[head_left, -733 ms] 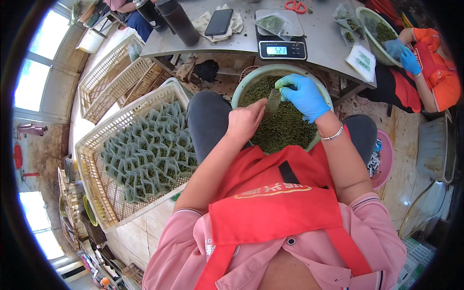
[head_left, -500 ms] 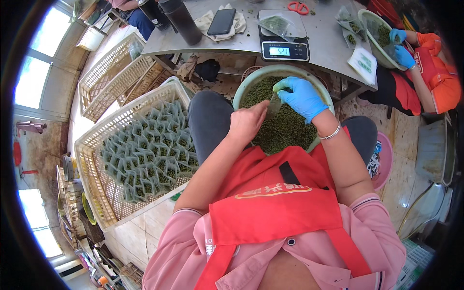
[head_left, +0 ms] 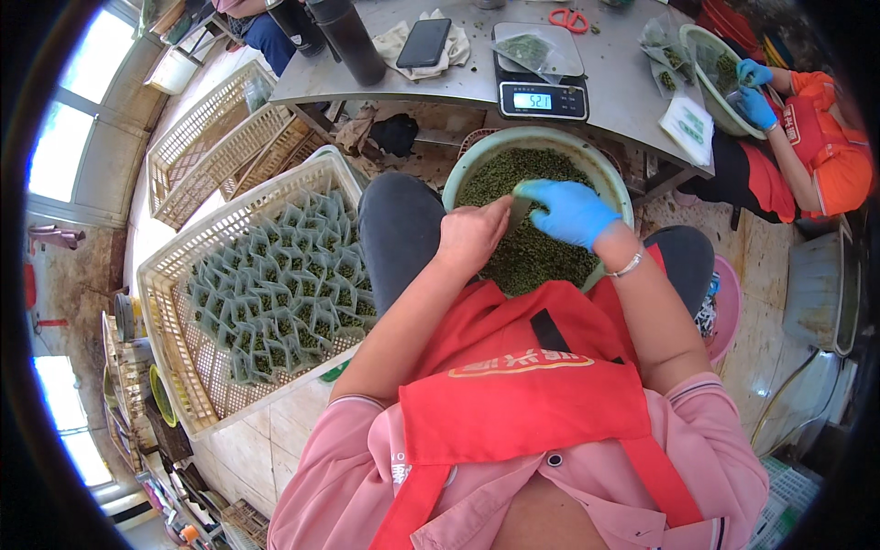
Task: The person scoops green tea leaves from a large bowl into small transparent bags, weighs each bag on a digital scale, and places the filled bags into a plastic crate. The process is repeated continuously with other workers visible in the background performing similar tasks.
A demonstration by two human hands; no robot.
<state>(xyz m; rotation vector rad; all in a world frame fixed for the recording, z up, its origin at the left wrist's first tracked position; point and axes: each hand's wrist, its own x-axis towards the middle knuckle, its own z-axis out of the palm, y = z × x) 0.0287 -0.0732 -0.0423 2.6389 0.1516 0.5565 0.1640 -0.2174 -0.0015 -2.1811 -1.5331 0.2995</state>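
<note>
Just above mid-frame, a bare left hand (head_left: 472, 238) pinches a small clear bag (head_left: 520, 212) over a pale green tub (head_left: 601, 163) of small green pieces (head_left: 555, 258). The bag's long axis appears to slant from lower left to upper right, its upper end obscured by the blue-gloved right hand (head_left: 570, 213); whether those blurred fingers are clamped cannot be told. Filled bags (head_left: 280, 286) stand in a crate (head_left: 203, 383) at left.

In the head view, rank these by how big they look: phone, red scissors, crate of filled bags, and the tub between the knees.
Largest to smallest:
1. Crate of filled bags
2. Tub between the knees
3. Phone
4. Red scissors
</note>
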